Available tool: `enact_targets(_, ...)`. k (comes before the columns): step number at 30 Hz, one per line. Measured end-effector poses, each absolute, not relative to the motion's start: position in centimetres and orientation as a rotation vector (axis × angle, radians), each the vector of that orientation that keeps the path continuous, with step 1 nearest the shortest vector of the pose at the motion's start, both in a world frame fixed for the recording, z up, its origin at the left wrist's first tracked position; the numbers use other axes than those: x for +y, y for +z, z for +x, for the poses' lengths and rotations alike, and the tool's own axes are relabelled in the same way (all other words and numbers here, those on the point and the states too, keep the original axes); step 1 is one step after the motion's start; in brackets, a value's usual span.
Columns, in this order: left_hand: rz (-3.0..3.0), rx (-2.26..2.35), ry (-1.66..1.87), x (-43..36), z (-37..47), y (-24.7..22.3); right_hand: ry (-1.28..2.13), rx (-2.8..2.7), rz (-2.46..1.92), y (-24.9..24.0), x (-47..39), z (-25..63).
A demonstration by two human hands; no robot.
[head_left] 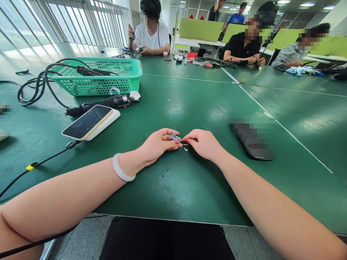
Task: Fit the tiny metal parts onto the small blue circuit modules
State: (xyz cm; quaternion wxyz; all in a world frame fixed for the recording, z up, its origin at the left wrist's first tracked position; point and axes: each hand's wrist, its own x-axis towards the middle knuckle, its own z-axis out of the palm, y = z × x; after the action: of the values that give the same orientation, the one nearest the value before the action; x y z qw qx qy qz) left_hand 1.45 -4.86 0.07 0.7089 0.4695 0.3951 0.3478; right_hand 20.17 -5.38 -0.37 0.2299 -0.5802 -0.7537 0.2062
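Observation:
Between the thumb and fingers of my left hand [159, 144] is a small bluish-grey patterned piece [176, 138], too small to name for certain. My right hand [204, 144] is closed in a pinch right beside it, fingertips at the piece's right end. Whatever the right fingertips grip is hidden or too tiny to make out. Under the fingertips, small white scraps [185, 149] lie on the green tabletop [173, 180]. A pale bracelet [121, 169] sits around my left wrist.
To the left lie a phone [88, 122] on a white block with a cable, a black electric screwdriver [105, 103] and a green basket [100, 83] with black cords. A black, partly blurred flat object [252, 142] rests at the right. Several people sit or stand across the table.

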Motion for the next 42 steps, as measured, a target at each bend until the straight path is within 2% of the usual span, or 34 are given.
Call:
enact_targets(9, 1.087, 0.902, 0.752, -4.6, 1.2, -0.2, 0.560, -2.255, -1.621, 0.1, -6.3, 19.8)
enact_targets(17, 1.211, 0.924, 0.716, -5.0, 1.5, -0.3, 0.523, -1.919, -1.469, 1.1, -7.0, 19.3)
enact_targets(28, 1.438, 0.996, 0.694, -5.0, 1.5, -0.6, 0.043, -2.183, -1.305, 0.5, -7.9, 17.5)
enact_targets(35, 1.316, 0.987, 0.730, -5.1, 1.6, -0.4, 0.318, -1.959, -1.312, 0.7, -7.7, 17.9)
enact_targets(42, 0.989, 0.914, 0.850, -4.6, 1.5, 0.0, 0.424, -2.040, -1.709, -0.2, -5.8, 20.4)
